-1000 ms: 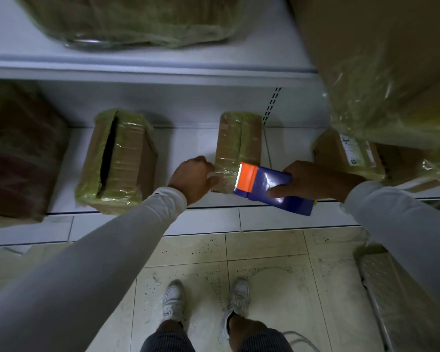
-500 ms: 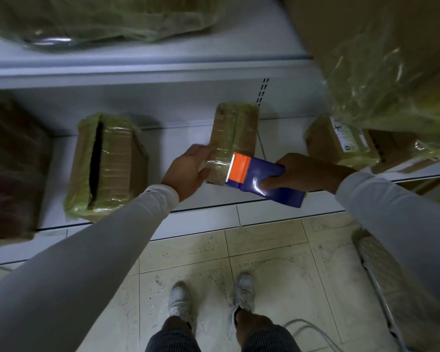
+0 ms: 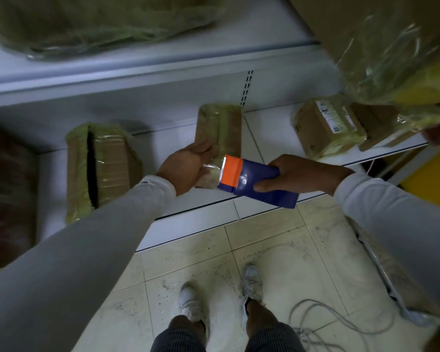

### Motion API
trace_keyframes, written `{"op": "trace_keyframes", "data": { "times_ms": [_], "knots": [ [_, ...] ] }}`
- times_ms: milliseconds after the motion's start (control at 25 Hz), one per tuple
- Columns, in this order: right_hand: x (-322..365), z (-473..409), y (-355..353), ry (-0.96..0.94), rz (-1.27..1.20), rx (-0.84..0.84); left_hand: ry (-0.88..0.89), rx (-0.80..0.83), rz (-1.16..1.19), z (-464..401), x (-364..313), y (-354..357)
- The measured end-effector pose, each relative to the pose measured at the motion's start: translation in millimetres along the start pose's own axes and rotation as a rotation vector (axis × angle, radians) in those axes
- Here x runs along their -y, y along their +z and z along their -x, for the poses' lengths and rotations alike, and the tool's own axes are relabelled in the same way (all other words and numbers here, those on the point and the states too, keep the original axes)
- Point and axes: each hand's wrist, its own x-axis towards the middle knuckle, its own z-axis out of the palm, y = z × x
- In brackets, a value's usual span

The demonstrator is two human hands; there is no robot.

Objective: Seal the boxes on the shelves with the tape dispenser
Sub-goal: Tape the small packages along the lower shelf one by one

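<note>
A narrow cardboard box (image 3: 224,128) wrapped in greenish tape lies on the low white shelf (image 3: 272,138). My left hand (image 3: 188,166) grips the box's left side near its front end. My right hand (image 3: 297,174) holds the blue tape dispenser (image 3: 257,182). The dispenser's orange head and toothed blade are against the box's front end. A larger taped box (image 3: 104,166) stands to the left with a dark open slit along its top.
Boxes with a white label (image 3: 325,128) sit on the shelf at right. Big wrapped parcels (image 3: 381,47) fill the upper shelf. A dark box (image 3: 8,199) is at far left. On the tiled floor lie my feet, a cable (image 3: 323,323) and a metal step (image 3: 396,275).
My left hand has opened its fist and slid forward along the box's left side. The dispenser stays at the box's front end. The view has tilted slightly.
</note>
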Motion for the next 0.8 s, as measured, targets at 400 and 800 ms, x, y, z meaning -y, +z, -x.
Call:
{"op": "trace_keyframes", "data": {
  "times_ms": [400,800],
  "knots": [
    [18.7,0.1,21.1,-0.025,0.04,0.071,-0.096,0.184,-0.144,31.0,-3.6,-23.2],
    [-33.1,35.2,-22.2,0.028,0.193,0.018,-0.138,0.213,-0.152,33.4,-4.8,-21.1]
  ]
}}
